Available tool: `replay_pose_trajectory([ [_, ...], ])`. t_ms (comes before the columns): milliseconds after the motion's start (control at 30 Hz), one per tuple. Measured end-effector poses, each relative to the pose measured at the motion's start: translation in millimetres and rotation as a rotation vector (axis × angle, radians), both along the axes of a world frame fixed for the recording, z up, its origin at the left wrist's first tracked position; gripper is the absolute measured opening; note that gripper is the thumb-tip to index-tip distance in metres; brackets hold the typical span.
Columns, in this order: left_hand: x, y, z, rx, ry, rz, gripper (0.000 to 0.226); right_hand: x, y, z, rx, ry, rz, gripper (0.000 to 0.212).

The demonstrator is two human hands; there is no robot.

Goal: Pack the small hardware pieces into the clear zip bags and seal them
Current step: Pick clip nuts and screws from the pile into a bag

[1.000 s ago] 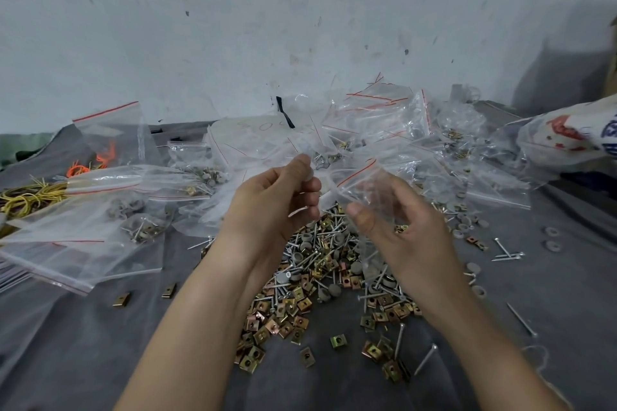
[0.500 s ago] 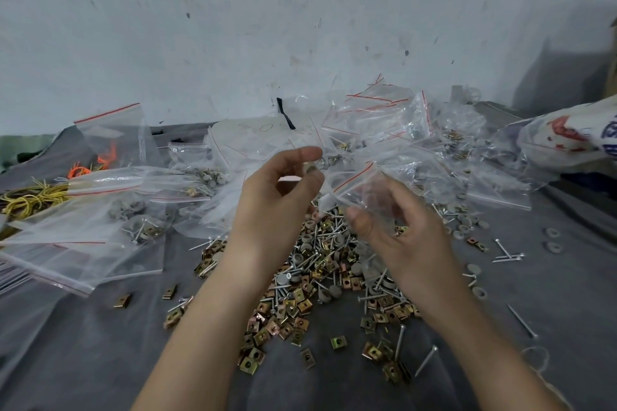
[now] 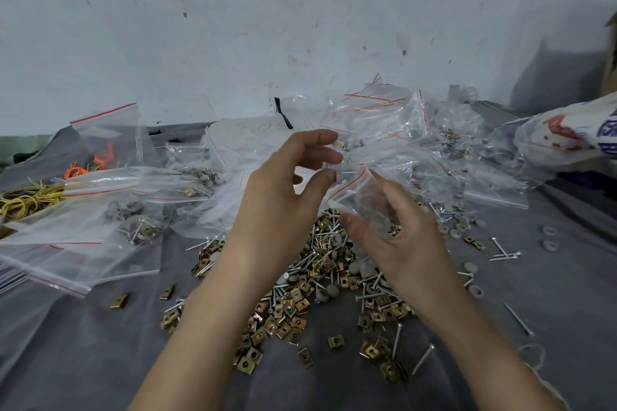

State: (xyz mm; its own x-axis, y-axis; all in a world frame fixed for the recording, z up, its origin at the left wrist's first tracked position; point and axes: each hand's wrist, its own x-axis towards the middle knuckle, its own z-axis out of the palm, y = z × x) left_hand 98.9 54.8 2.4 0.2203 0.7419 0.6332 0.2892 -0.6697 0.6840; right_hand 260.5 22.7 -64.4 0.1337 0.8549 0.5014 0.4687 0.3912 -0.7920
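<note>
My right hand (image 3: 410, 247) holds a small clear zip bag (image 3: 364, 200) with a red strip at its mouth, thumb in front and fingers behind it. The bag's mouth faces left and up. My left hand (image 3: 283, 200) hovers just left of that mouth with fingers loosely spread and its thumb tip close to the red strip; I see nothing clearly held in it. Below both hands lies a pile of hardware pieces (image 3: 320, 280): brass square clip nuts, silver screws and grey round caps on the grey cloth (image 3: 83, 360).
Filled and flat zip bags (image 3: 100, 230) lie at the left, and a heap of empty bags (image 3: 377, 117) sits at the back by the wall. Yellow and orange ties (image 3: 30, 200) are far left. A white printed sack (image 3: 567, 140) is at the right. Loose screws (image 3: 504, 252) are scattered right.
My left hand, which pinched a screw a second ago, has opened its fingers at the bag's mouth and the screw is no longer seen in it. The right hand keeps the bag almost still.
</note>
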Motion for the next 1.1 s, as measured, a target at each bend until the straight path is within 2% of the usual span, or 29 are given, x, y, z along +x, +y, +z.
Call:
replay_pose_trajectory([
  [133,-5,4,2,-0.006,-0.048,0.025,0.032,1,-1,1,-0.002,0.045,0.020,0.052],
  [200,-14,9,3,-0.043,-0.098,0.074,0.027,1,-2,3,-0.001,0.068,0.025,0.050],
  [267,-27,16,1,-0.112,-0.070,0.136,0.022,-1,-4,5,-0.001,0.077,0.010,0.042],
  [333,-42,22,-5,-0.231,0.106,0.165,0.018,-1,-5,7,-0.019,0.093,-0.016,0.038],
  [467,-56,26,-31,-0.420,0.545,0.149,0.016,3,-1,5,-0.049,0.150,-0.020,0.059],
  [633,-56,28,-54,-0.442,0.791,0.122,0.008,4,-2,8,-0.056,0.210,-0.039,0.054],
  [900,-39,27,-66,-0.338,0.830,0.212,0.022,7,1,6,-0.071,0.177,-0.050,0.060],
  [1100,-26,27,-73,-0.285,0.844,0.273,0.018,11,1,7,-0.064,0.187,-0.088,0.063],
])
